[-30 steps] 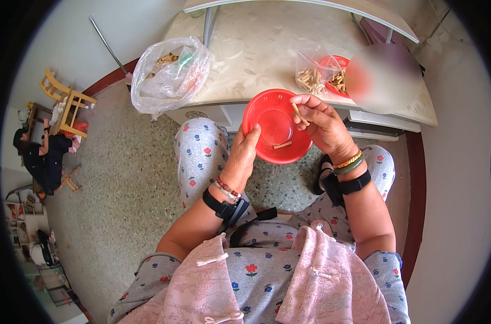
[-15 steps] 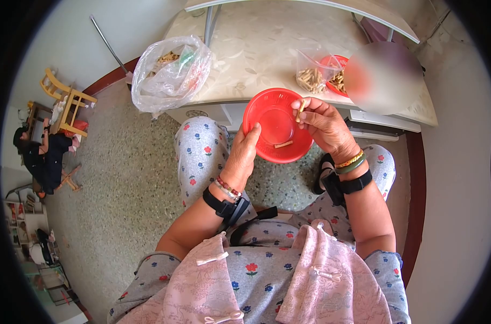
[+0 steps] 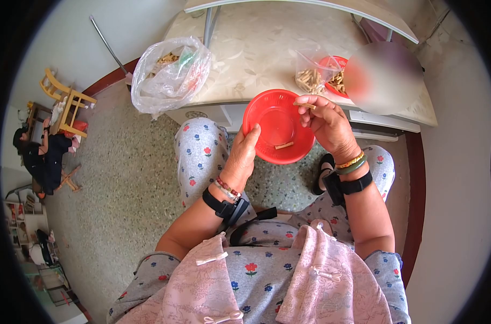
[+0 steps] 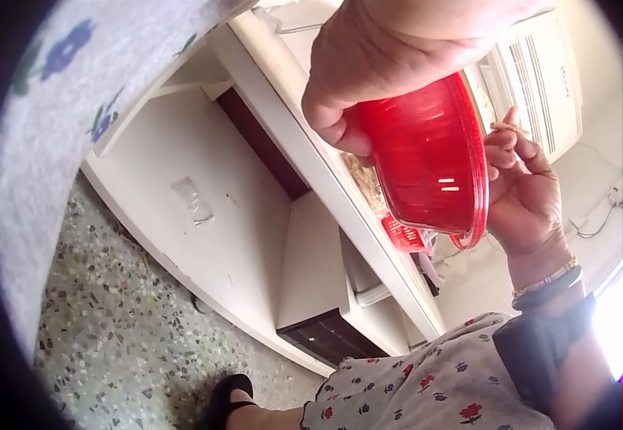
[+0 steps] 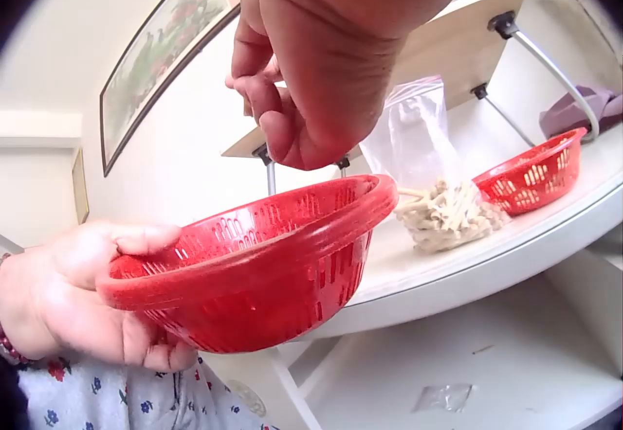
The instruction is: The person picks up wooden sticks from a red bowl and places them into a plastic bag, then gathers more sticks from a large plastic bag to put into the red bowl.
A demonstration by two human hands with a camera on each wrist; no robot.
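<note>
My left hand (image 3: 244, 153) grips the near rim of a red plastic basket (image 3: 278, 126), held over my lap in front of the table; the basket (image 4: 433, 153) shows from below in the left wrist view. One short wooden stick (image 3: 283, 145) lies inside it. My right hand (image 3: 323, 121) pinches another small wooden stick (image 3: 305, 105) above the basket's right rim (image 5: 292, 245), fingers curled round it. In the right wrist view the right hand (image 5: 311, 80) hangs just over the basket and the left hand (image 5: 73, 294) grips its edge.
On the table (image 3: 256, 48) stand a clear bag of wooden sticks (image 3: 310, 73), a second red basket (image 3: 340, 75) with sticks, and a large plastic bag (image 3: 170, 73) at the left edge. A person sits by a small yellow chair (image 3: 64, 102) at far left.
My right hand has lifted slightly and turned the stick from upright to nearly level above the basket's right rim. The left hand and basket have barely moved.
</note>
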